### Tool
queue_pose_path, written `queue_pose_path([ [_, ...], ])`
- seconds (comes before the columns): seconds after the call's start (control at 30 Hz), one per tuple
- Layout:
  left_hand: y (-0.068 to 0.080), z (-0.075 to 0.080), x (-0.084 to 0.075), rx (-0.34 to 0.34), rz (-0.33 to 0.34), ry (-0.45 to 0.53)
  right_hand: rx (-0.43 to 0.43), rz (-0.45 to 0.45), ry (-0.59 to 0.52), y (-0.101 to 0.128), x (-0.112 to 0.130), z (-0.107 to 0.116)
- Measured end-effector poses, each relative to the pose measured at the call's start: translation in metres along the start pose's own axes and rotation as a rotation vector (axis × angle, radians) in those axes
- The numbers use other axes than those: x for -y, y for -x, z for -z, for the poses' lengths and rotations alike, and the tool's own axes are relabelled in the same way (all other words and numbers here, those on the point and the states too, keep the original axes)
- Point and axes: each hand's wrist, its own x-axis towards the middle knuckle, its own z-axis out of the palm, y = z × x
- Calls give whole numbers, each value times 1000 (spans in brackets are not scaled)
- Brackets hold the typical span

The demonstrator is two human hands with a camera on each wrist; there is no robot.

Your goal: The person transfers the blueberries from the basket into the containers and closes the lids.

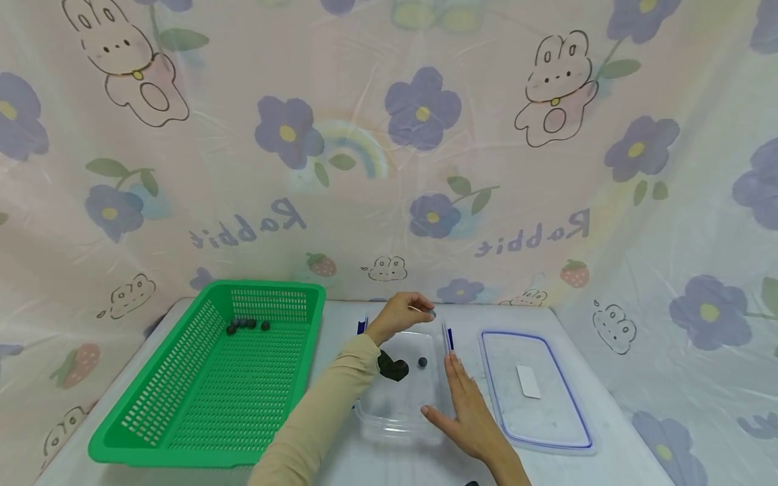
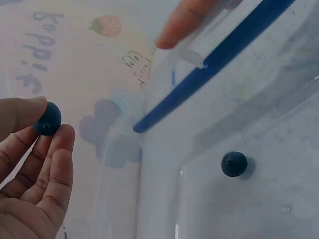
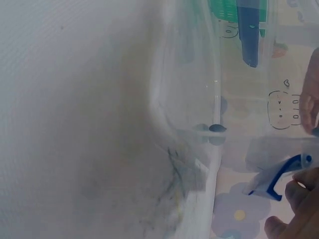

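Observation:
My left hand (image 1: pixel 398 318) pinches a blueberry (image 2: pixel 50 119) between thumb and fingers, above the far end of a clear plastic container (image 1: pixel 398 426). Inside the container lies another blueberry (image 1: pixel 422 362), apart from the walls as the left wrist view shows it. My right hand (image 1: pixel 467 412) is at the container's right side, fingers extended and thumb spread. Its fingertips are by the right blue-edged clasp (image 1: pixel 450 337); whether they press on it I cannot tell. A dark shape (image 1: pixel 394 368) under my left wrist is partly hidden by the sleeve.
A green basket (image 1: pixel 316 351) stands on the left, with several blueberries (image 1: pixel 243 323) near its far left corner. On the right lies a clear lid (image 1: pixel 535 398) with a blue rim and a white label (image 1: pixel 528 382). A patterned curtain (image 1: pixel 365 202) hangs behind the table.

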Motion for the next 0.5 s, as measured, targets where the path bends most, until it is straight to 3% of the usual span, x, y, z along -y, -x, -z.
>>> queue_pose_path([
  [0.17,-8,-9,14,-82,67,-12,2,-6,-8,1,-2,0],
  [0.33,-10,-19,22,-165,137,39,-7,0,-16,1,-3,-1],
  [0.5,-11,-25,27,-210,156,41,-16,23,-31,0,-3,-1],
])
